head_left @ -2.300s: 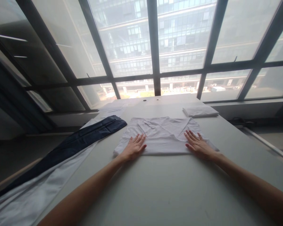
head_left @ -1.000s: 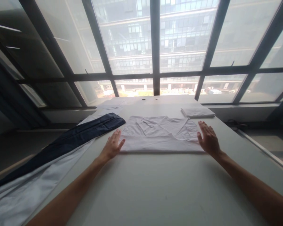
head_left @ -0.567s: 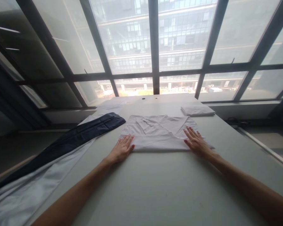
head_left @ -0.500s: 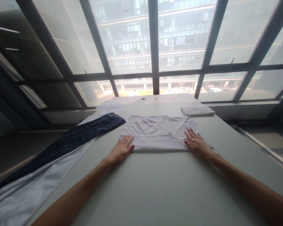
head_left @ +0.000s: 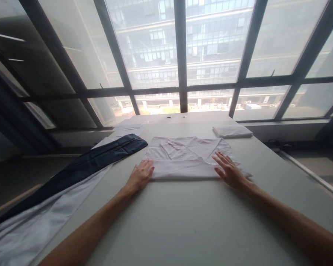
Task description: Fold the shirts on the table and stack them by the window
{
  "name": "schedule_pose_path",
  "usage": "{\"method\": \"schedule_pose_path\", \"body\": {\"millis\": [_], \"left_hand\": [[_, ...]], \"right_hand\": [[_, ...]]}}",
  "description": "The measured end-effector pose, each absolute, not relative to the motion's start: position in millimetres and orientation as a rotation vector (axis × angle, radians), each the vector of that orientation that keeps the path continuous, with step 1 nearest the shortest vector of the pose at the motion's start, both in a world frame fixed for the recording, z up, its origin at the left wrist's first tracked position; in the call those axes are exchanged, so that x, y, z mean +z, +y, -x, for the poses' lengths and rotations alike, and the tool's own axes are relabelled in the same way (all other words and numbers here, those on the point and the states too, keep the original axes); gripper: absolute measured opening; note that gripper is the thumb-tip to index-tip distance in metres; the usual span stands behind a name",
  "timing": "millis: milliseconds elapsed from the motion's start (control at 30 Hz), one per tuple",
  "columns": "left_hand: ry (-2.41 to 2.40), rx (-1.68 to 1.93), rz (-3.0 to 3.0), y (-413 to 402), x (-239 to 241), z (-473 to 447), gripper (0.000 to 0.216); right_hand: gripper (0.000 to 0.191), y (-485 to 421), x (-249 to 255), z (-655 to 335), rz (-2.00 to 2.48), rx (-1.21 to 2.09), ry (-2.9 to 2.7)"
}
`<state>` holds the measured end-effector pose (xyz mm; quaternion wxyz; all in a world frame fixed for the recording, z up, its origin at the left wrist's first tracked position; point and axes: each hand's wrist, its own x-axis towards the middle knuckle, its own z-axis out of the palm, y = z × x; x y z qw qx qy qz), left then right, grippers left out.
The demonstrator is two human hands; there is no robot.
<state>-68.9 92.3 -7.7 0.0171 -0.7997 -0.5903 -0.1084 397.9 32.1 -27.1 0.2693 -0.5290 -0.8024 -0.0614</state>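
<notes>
A white garment (head_left: 183, 168), looking like a shirt, lies partly folded in front of me, with a smooth folded band along its near edge and creases further back. At its near left corner rests my left hand (head_left: 141, 173), open, fingers stretched over the cloth. My right hand (head_left: 228, 169) is at the near right side, open, with fingers spread on or just above the fabric. Neither hand grips the cloth. Both forearms reach in from the bottom of the view.
The garment lies on a white table (head_left: 177, 221). Dark navy trousers (head_left: 100, 157) and white cloth (head_left: 55, 203) lie along its left edge. A folded white cloth (head_left: 232, 130) sits at the far right. Large windows (head_left: 152, 44) stand behind the table.
My left hand has slid slightly left toward the garment's corner. The right hand has shifted a little, its fingers more lifted and spread. The garment looks the same.
</notes>
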Motion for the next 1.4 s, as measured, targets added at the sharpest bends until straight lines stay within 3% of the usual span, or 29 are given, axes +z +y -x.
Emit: {"method": "schedule_pose_path", "body": {"millis": [267, 633, 900, 1133, 1300, 1400], "left_hand": [[-1.45, -0.667, 2.513, 81.2, 5.1, 53.2, 0.048], [-1.313, -0.758, 2.616, 74.9, 4.3, 49.7, 0.029], [-1.433, -0.774, 2.757, 73.0, 2.9, 46.6, 0.013], [-1.335, -0.794, 2.751, 74.4, 5.0, 49.0, 0.036], [-1.345, -0.188, 2.921, 80.5, -5.1, 53.9, 0.063], [-1.389, -0.07, 2.911, 80.9, -7.2, 54.4, 0.066]], "right_hand": [[0.023, 28.4, -15.1, -397.1, 1.162, -0.289, -1.912], [0.017, 20.4, -13.8, -390.5, 1.289, 0.136, -2.334], [0.017, 19.7, -8.2, -388.8, 1.334, 0.2, -2.344], [0.016, 20.2, -8.6, -388.8, 1.351, 0.217, -2.342], [0.016, 19.9, -6.1, -388.0, 1.366, 0.222, -2.34], [0.016, 19.5, -4.8, -387.7, 1.371, 0.223, -2.343]]}}
